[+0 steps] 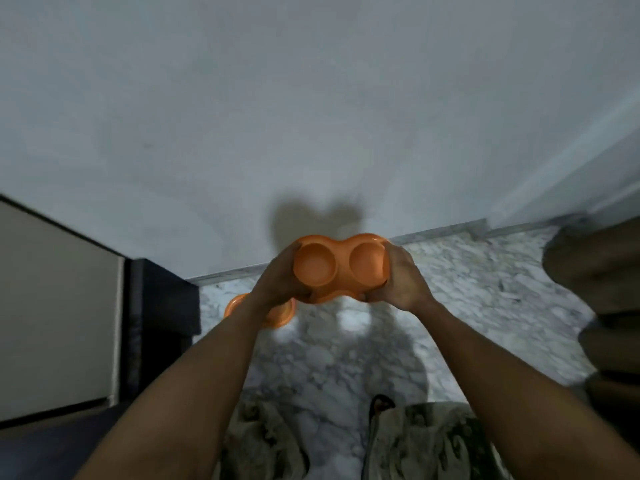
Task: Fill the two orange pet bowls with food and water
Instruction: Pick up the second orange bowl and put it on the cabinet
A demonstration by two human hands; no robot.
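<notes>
One orange double pet bowl with two round empty wells is held in the air, tilted toward the camera, above the marble floor near the white wall. The left hand clamps its left end, the right hand its right end. A second orange bowl lies on the floor below the left forearm, partly hidden.
</notes>
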